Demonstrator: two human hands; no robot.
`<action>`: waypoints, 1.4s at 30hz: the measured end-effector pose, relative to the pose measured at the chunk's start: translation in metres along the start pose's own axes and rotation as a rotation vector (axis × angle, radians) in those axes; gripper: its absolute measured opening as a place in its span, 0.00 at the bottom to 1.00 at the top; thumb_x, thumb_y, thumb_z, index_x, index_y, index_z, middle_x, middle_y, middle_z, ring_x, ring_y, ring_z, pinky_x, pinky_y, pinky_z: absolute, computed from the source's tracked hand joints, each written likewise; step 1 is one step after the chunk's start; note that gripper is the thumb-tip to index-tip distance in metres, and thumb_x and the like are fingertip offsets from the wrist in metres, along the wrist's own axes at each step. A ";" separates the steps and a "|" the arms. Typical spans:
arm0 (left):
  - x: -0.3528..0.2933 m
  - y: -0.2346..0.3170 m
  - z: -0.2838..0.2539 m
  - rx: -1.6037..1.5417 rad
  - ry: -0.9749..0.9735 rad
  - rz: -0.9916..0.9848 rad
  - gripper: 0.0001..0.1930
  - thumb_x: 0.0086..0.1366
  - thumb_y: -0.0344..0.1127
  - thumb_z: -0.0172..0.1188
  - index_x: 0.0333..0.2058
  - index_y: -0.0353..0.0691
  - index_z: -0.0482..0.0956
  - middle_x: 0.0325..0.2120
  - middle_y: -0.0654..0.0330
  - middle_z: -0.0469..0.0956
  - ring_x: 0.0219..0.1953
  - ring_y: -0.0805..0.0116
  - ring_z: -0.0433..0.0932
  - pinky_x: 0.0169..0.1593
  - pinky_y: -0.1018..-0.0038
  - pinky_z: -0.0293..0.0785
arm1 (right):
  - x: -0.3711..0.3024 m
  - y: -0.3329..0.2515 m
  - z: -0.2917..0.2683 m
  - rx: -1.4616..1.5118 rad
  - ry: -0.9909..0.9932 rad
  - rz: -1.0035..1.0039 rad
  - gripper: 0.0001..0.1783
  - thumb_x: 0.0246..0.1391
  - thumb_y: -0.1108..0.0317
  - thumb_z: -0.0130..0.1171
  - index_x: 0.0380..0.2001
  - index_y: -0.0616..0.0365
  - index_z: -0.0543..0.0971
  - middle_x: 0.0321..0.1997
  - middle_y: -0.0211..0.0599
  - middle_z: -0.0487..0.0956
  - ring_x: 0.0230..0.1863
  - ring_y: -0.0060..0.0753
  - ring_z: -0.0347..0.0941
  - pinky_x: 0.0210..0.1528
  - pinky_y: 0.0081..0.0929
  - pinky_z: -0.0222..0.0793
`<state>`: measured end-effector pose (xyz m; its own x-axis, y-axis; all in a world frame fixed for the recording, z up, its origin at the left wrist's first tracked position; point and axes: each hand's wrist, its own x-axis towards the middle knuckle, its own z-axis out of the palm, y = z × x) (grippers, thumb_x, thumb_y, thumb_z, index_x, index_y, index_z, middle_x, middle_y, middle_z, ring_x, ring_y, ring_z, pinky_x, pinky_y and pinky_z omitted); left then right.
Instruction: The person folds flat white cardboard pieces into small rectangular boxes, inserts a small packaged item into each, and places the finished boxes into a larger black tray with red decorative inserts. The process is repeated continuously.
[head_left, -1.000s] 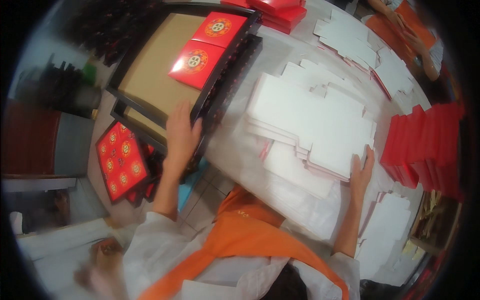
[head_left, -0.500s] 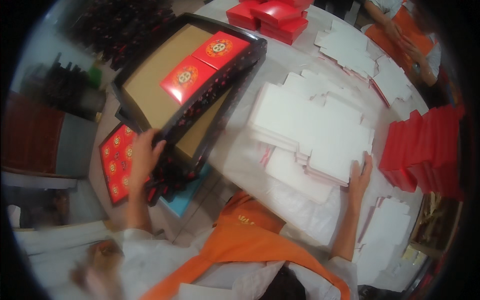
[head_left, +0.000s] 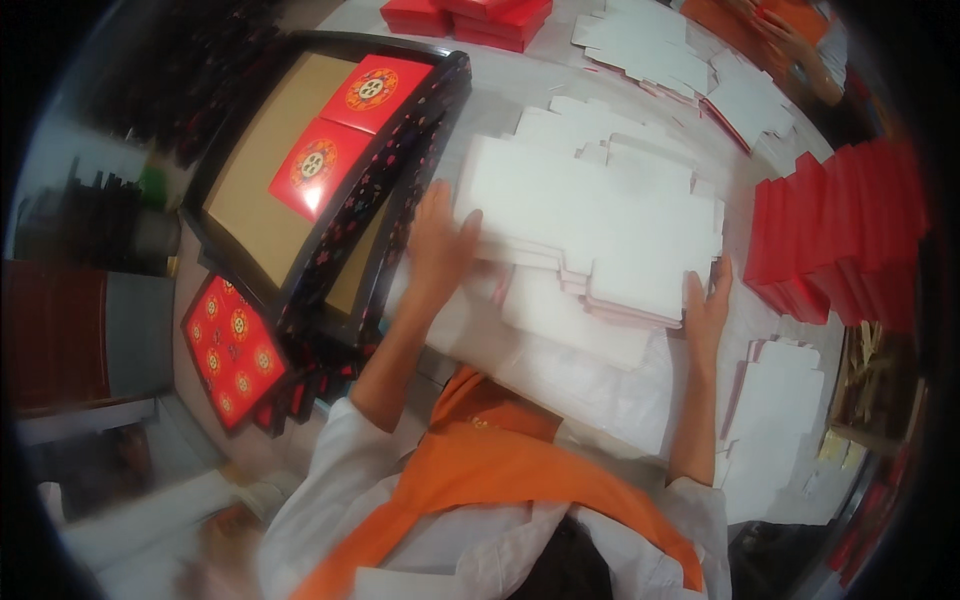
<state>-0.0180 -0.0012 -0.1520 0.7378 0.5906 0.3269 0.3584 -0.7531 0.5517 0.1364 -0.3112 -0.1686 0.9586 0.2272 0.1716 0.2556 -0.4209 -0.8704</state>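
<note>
In front of me lies a stack of flat, unfolded white box blanks (head_left: 600,215), their cut edges stepped and pinkish. My left hand (head_left: 440,240) is at the left end of the stack, its fingers stretched out and thumb apart. At the stack's right edge is my right hand (head_left: 707,300), thumb and fingers spread, touching or very near the edge. To the left, a black-rimmed tray (head_left: 285,265) with a tan bottom holds two red boxes with round gold emblems, a lower red box (head_left: 309,165) and an upper red box (head_left: 372,92).
Folded red boxes (head_left: 835,235) stand in a row at the right, more red boxes (head_left: 500,22) at the far edge. Other white blanks (head_left: 775,420) lie near right. A filled red tray (head_left: 235,345) sits lower left. Across the table are a co-worker's hands (head_left: 795,45).
My left hand has let go of the tray's near corner and moved right to the white blanks. My right hand stays by their right edge. The whole view has shifted slightly.
</note>
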 end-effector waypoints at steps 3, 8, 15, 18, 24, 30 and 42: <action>0.002 0.013 0.018 -0.022 -0.026 -0.087 0.28 0.56 0.31 0.54 0.52 0.24 0.57 0.52 0.39 0.60 0.54 0.46 0.61 0.56 0.63 0.58 | -0.001 -0.001 0.000 -0.041 0.001 0.001 0.32 0.53 0.68 0.48 0.59 0.65 0.52 0.63 0.50 0.54 0.63 0.44 0.50 0.63 0.31 0.44; -0.004 0.010 0.029 0.079 0.005 0.023 0.27 0.58 0.29 0.52 0.54 0.25 0.54 0.53 0.37 0.57 0.55 0.43 0.59 0.57 0.62 0.56 | -0.004 -0.004 0.002 -0.119 -0.005 0.009 0.33 0.53 0.67 0.47 0.60 0.66 0.51 0.63 0.51 0.53 0.64 0.44 0.48 0.64 0.31 0.42; -0.001 0.000 0.030 0.156 0.098 0.175 0.24 0.57 0.26 0.51 0.52 0.27 0.59 0.53 0.41 0.60 0.55 0.44 0.59 0.57 0.60 0.57 | -0.004 -0.004 0.002 -0.104 0.001 0.008 0.33 0.52 0.67 0.47 0.60 0.66 0.51 0.64 0.51 0.53 0.64 0.44 0.49 0.64 0.31 0.42; -0.001 -0.002 0.031 0.170 0.115 0.216 0.23 0.56 0.26 0.51 0.51 0.27 0.59 0.53 0.43 0.60 0.55 0.44 0.59 0.56 0.59 0.56 | -0.003 0.001 0.002 -0.101 0.001 0.002 0.33 0.52 0.67 0.47 0.60 0.66 0.51 0.64 0.51 0.53 0.64 0.45 0.49 0.64 0.31 0.42; -0.001 -0.004 0.034 0.198 0.129 0.306 0.20 0.55 0.25 0.51 0.48 0.29 0.63 0.51 0.44 0.63 0.55 0.44 0.59 0.55 0.58 0.58 | -0.003 0.000 0.002 -0.104 0.009 -0.018 0.33 0.53 0.67 0.47 0.60 0.66 0.51 0.63 0.51 0.53 0.64 0.45 0.49 0.63 0.31 0.43; -0.005 0.002 0.032 0.130 0.136 0.324 0.19 0.55 0.25 0.54 0.47 0.29 0.66 0.49 0.48 0.66 0.55 0.48 0.62 0.56 0.61 0.59 | -0.004 0.000 0.004 -0.063 0.004 -0.011 0.33 0.52 0.68 0.47 0.60 0.66 0.52 0.63 0.52 0.54 0.64 0.44 0.50 0.63 0.30 0.44; 0.031 -0.029 0.033 -0.231 -0.103 0.017 0.17 0.61 0.30 0.45 0.48 0.28 0.65 0.39 0.42 0.72 0.39 0.50 0.73 0.43 0.67 0.67 | 0.019 -0.003 -0.012 0.193 -0.070 0.170 0.28 0.53 0.70 0.49 0.57 0.63 0.58 0.51 0.54 0.68 0.53 0.42 0.66 0.54 0.29 0.59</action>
<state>0.0139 0.0292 -0.1833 0.8010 0.5369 0.2647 0.2138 -0.6697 0.7112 0.1548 -0.3159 -0.1571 0.9730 0.2306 -0.0111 0.0565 -0.2844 -0.9571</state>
